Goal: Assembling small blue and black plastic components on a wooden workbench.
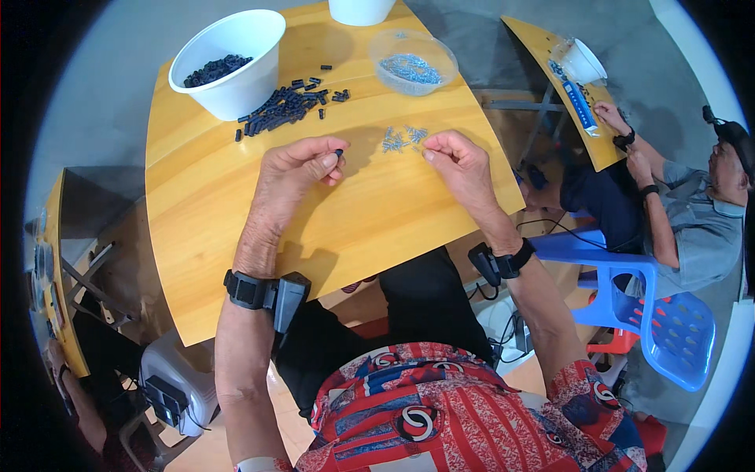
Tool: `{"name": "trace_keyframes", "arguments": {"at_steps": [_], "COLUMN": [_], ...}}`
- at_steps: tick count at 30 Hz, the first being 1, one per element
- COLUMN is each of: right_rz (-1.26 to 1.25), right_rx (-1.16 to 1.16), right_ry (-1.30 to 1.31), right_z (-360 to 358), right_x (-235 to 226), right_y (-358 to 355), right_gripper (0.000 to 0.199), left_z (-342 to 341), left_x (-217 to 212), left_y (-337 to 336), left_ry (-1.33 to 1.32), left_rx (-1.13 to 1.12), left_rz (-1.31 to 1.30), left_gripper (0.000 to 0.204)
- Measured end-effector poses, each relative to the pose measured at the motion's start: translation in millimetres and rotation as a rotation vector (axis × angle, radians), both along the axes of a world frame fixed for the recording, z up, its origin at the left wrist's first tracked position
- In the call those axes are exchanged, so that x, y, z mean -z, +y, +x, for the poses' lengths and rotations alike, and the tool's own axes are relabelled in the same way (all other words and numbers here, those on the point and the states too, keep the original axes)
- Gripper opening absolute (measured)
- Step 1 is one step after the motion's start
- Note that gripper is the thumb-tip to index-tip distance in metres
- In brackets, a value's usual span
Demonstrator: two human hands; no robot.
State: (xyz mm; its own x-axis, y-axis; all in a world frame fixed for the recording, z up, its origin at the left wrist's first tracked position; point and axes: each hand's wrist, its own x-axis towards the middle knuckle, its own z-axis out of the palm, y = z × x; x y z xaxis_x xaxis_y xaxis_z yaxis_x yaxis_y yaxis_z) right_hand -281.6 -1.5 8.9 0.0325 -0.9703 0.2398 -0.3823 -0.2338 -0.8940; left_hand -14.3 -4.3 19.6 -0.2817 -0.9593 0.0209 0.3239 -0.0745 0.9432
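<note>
My left hand is closed, with a small black cylindrical piece pinched between thumb and fingers, above the wooden table. To its right, my right hand pinches thumb and forefinger together at the edge of a small scatter of silver screws. Whatever lies between those fingertips is too small to make out. Farther off, behind my left hand, many short black cylindrical pieces are heaped loosely on the tabletop.
A white tub with more black pieces stands far left. Beyond the screws is a clear plastic bowl of silver screws; another white container sits at the far edge. Rightward, a person works at another table, near a blue plastic chair.
</note>
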Motion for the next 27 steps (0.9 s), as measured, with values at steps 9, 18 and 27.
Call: {"name": "trace_keyframes", "arguments": {"at_steps": [9,18,27], "right_rz": [-0.29,-0.413,0.266], "right_rx": [-0.01,-0.007,-0.174], "right_ry": [0.404,0.675,-0.388], "right_z": [13.2,19.4,60.9], "right_x": [-12.5,-12.0,-63.8], "right_y": [-4.1,-0.6,24.4], "right_gripper": [0.009,0.006,0.012], "left_z": [-1.6,2.8,6.9], "left_x": [-10.6,-1.6,-4.8], "left_y": [3.5,-2.2,-0.8], "left_ry": [-0.036,0.075,0.039], "left_rx": [-0.064,-0.002,0.061], "left_rz": [0.117,0.132,0.235], "left_gripper": [0.015,0.015,0.015]}}
